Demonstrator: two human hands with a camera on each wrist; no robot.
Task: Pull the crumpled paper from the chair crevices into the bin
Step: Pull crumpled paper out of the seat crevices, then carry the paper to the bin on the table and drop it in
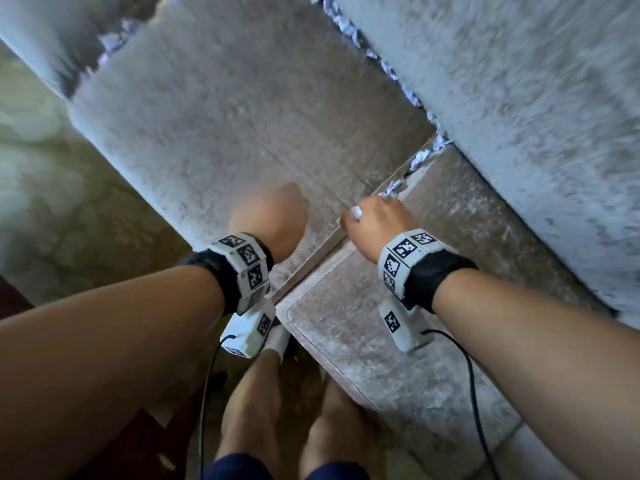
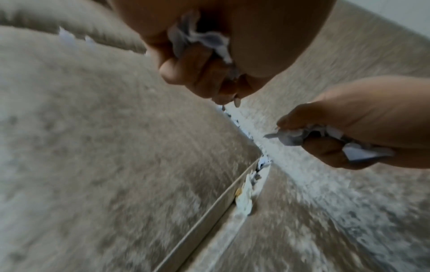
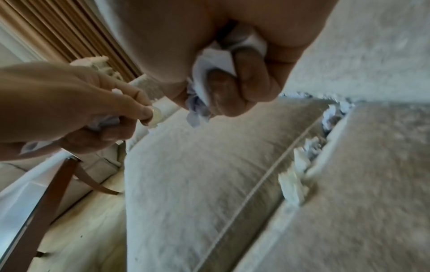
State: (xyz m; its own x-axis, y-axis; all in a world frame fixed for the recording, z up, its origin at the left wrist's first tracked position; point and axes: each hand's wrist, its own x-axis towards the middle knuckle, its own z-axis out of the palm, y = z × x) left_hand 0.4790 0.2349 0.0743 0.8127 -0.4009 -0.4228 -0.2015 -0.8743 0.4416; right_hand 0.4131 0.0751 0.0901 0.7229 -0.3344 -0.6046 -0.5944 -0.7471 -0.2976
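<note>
Both hands hover over the grey plush seat cushions (image 1: pixel 214 140). My left hand (image 1: pixel 273 216) is curled round a wad of crumpled white paper (image 2: pixel 200 40). My right hand (image 1: pixel 374 216) grips another wad of crumpled paper (image 3: pixel 214 68), just above the seam between the two cushions. More crumpled paper (image 1: pixel 419 161) is wedged in that seam, with more paper scraps (image 1: pixel 349 29) along the backrest crevice and further paper bits (image 1: pixel 110 39) at the left armrest gap. In the right wrist view, white pieces (image 3: pixel 295 176) stick up out of the seam. No bin is in view.
The backrest (image 1: pixel 536 116) rises on the right and the armrest (image 1: pixel 52 39) on the far left. My bare feet (image 1: pixel 263 410) stand on the floor (image 1: pixel 52 202) at the cushions' front edge. A brown wooden frame (image 3: pixel 53 184) stands off to the left.
</note>
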